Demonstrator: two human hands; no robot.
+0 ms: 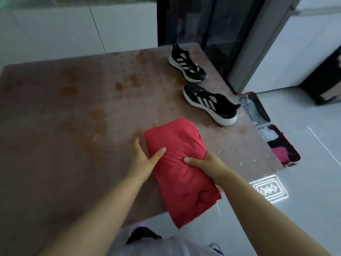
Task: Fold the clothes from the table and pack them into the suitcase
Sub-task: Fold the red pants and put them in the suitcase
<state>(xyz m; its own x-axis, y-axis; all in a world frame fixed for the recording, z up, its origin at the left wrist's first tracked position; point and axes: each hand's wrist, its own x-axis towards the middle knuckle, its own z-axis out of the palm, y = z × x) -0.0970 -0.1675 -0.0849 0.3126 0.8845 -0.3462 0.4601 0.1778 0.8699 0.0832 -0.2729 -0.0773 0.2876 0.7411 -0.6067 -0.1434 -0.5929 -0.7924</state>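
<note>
My right hand (204, 165) grips the folded red garment (175, 137) at its right edge, thumb on top and fingers tucked beneath, so the folds don't spring apart. My left hand (145, 156) lies straight-fingered along the left edge, thumb resting on the cloth, to steady it. The bundle overhangs the table's (73, 108) near edge, probably ready to lift towards the open suitcase (284, 150) on the floor to the right.

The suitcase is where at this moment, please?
Head view: the suitcase lies open on the floor at right, just past the table's edge, near the closer shoe.
</note>
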